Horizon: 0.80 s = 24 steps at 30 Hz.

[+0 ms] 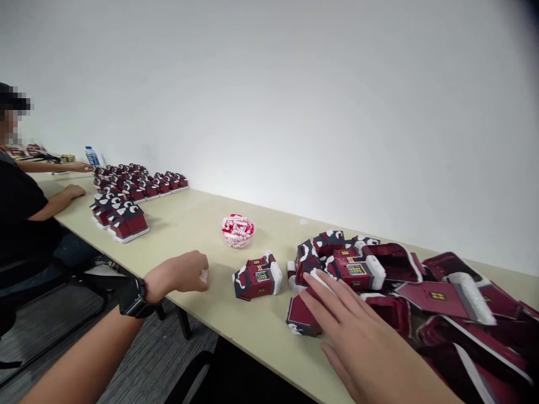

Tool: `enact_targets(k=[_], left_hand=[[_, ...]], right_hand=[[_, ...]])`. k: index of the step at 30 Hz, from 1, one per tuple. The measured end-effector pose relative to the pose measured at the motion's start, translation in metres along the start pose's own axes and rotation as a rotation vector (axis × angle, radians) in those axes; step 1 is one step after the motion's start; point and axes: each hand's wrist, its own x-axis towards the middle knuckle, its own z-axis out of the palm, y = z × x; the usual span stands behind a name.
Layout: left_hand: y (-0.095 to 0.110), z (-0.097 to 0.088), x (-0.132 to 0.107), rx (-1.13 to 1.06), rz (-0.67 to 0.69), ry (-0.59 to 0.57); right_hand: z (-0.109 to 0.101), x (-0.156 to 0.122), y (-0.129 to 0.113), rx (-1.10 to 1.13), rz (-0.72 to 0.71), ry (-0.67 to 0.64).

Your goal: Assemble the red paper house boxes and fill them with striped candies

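Pale table (185, 219): left hand (177, 273) pinches a whitish bit (204, 276), right hand (351, 320) spreads wide over houses (353, 269) at four o'clock. Likely picking — next calls for a grip.

We see soft light across the white wall (320, 112), faint shadows on the tabletop (185, 219), and a darkened upper-right corner.

A plain white wall (295, 101) fills the upper view — palest around the middle, greyer toward the upper left and the far right, under soft light. Against it runs a long, pale beige worktop (181, 224), slanting from the far left to the lower right on dark legs (182, 324). Below lies streaked grey carpet (156, 359) — with a black chair (191, 375) close by the near edge.
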Motion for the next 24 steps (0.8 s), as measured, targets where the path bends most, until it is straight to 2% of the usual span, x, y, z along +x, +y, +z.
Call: enact_targets(k=[5, 10, 13, 17, 19, 20, 22, 24], left_hand=[[0.001, 0.010, 0.005, -0.033, 0.051, 0.004], [-0.001, 0.027, 0.000, -0.126, 0.090, 0.109], [-0.002, 0.038, -0.006, -0.201, 0.108, 0.197], [-0.003, 0.050, -0.010, -0.289, 0.074, 0.296], [-0.004, 0.052, -0.011, -0.340, 0.076, 0.326], [-0.003, 0.052, -0.011, -0.371, 0.083, 0.358], [0.001, 0.045, -0.014, -0.459, 0.114, 0.458], [0.013, 0.031, -0.019, -0.571, 0.163, 0.580]], right_hand=[[0.038, 0.002, -0.002, -0.122, -0.126, 0.012], [0.072, 0.001, 0.008, -0.171, -0.261, 0.069], [0.081, 0.005, 0.009, -0.137, -0.305, 0.104], [0.081, 0.012, 0.015, -0.003, -0.229, 0.149], [0.069, 0.019, 0.023, 0.152, -0.139, 0.123], [0.059, 0.023, 0.027, 0.265, -0.045, 0.109], [0.032, 0.033, 0.033, 0.594, 0.269, 0.114], [0.002, 0.040, 0.031, 1.021, 0.645, 0.233]])
